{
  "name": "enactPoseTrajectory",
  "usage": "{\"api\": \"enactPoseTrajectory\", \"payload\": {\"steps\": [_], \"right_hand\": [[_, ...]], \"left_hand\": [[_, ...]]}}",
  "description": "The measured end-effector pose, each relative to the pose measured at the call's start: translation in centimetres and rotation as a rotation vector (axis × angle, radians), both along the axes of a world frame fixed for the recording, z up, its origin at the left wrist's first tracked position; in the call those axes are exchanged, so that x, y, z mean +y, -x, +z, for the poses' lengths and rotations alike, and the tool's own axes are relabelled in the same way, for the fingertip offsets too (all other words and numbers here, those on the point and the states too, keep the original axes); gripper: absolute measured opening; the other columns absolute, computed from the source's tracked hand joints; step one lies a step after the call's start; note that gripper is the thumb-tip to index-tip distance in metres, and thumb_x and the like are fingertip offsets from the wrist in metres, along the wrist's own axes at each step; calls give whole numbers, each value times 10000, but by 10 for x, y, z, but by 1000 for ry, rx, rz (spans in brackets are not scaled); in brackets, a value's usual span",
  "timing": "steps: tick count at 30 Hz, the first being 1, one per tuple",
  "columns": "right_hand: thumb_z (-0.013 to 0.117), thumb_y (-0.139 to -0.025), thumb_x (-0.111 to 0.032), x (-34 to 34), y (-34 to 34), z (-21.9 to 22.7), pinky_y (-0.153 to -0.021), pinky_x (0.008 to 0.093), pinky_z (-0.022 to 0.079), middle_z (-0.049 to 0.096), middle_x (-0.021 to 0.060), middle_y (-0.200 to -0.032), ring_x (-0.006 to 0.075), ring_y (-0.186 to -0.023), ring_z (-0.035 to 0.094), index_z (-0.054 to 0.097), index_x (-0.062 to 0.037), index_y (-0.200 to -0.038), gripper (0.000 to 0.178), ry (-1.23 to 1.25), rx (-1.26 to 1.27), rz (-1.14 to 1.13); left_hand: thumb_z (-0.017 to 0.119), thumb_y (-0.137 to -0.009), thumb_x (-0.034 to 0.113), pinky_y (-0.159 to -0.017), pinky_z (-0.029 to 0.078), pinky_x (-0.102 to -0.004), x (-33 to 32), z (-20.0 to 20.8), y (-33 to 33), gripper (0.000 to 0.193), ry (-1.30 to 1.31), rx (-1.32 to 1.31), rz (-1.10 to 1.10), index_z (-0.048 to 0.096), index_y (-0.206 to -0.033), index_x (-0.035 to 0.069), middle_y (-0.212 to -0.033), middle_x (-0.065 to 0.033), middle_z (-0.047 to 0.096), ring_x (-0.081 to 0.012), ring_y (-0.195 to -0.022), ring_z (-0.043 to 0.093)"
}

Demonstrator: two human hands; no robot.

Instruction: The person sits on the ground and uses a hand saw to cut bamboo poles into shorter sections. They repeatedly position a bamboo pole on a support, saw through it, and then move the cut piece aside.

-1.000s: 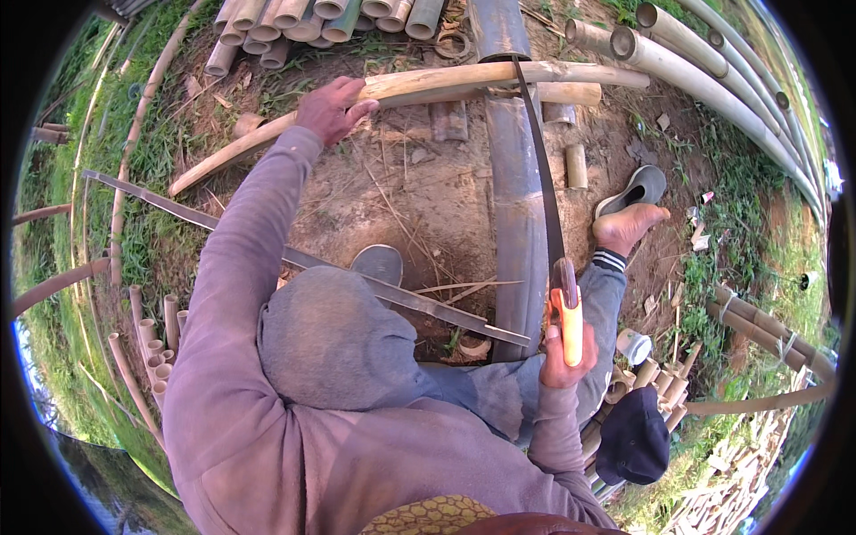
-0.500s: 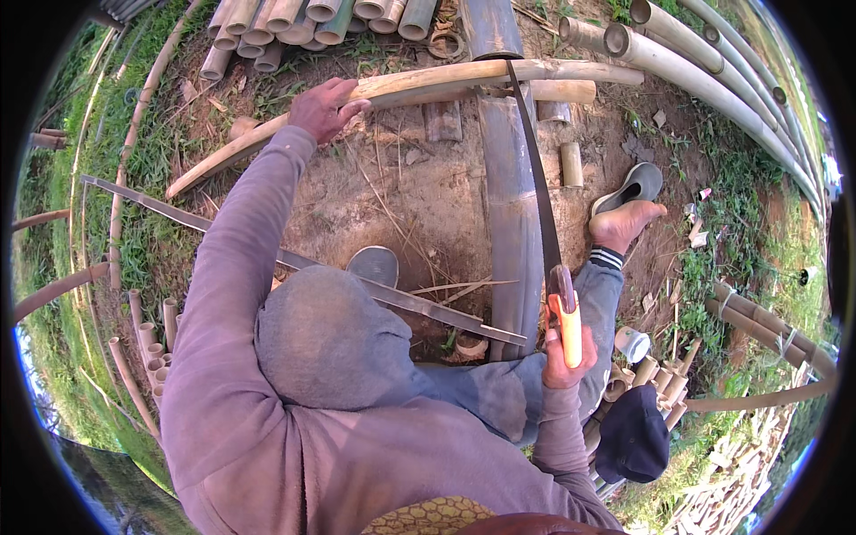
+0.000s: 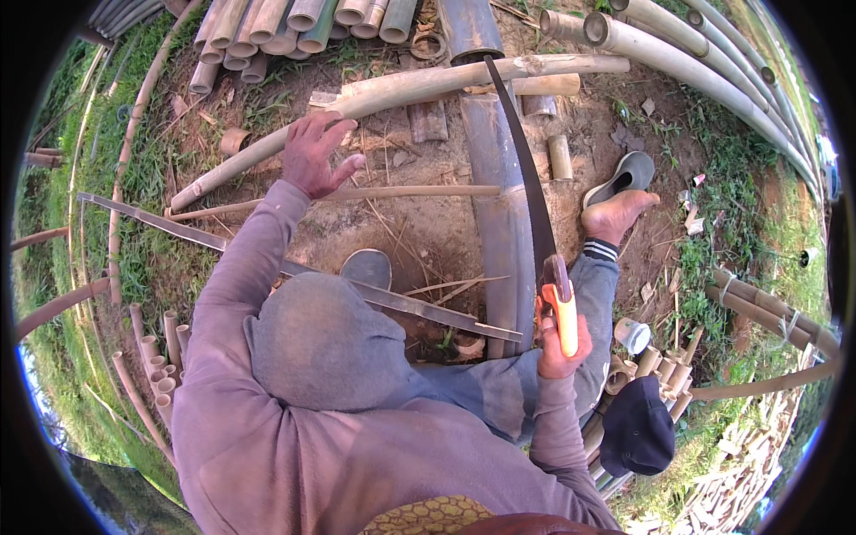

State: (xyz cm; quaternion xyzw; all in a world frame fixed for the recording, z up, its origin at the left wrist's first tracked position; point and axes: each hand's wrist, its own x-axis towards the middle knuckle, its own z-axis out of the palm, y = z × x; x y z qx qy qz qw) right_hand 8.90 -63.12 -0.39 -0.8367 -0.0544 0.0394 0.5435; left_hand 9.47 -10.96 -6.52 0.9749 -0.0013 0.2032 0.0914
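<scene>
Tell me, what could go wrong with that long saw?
The bamboo pole might roll or shift, because the left hand is spread open, not gripping it. The saw, held in the right hand, could slip and cut the bare foot out to its right.

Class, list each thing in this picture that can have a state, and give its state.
Left hand: open
Right hand: closed around the saw handle
Saw: held, blade bare
Long bamboo pole: lying crosswise
Right foot: bare
Right shoe: off the foot
Dark cap: unworn
Bamboo tubes: stacked, ends open
</scene>
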Motion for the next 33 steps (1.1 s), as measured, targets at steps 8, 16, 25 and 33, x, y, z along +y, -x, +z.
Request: {"api": "enactPoseTrajectory", "payload": {"steps": [8,16,25,33], "right_hand": [[717,-819,-8,14,-2,21,-744,355,557,730,130,-893,215,-759,696,716,52,-1075,263,49,-170,36],[751,-933,-121,23,-27,20,-699,313,511,694,96,-878,179,-742,650,688,64,-1110,264,-28,-217,-57],[749,-996,-259,21,-49,6,-906,351,551,728,174,-1152,228,-969,701,592,94,-1303,494,-79,-323,-65],[758,-977,-245,39,-76,11,-1023,440,548,697,260,-1273,347,-1143,714,575,143,-1370,582,-44,-439,7]], "left_hand": [[765,-896,330,-922,558,-515,0,2,-112,531,55,504,166,532,-1350,182,-1210,-148,717,-389,-1074,716],[757,-892,277,-962,537,-517,-19,9,-176,536,70,521,181,514,-1361,191,-1234,-145,696,-377,-1159,682],[692,-935,503,-1199,322,-525,-78,30,-231,568,131,106,41,574,-1436,263,-1478,-156,509,-349,-1424,443],[608,-925,673,-1262,66,-579,-130,16,-282,450,172,97,344,820,-1181,370,-1631,-74,402,-298,-1566,199]]}}
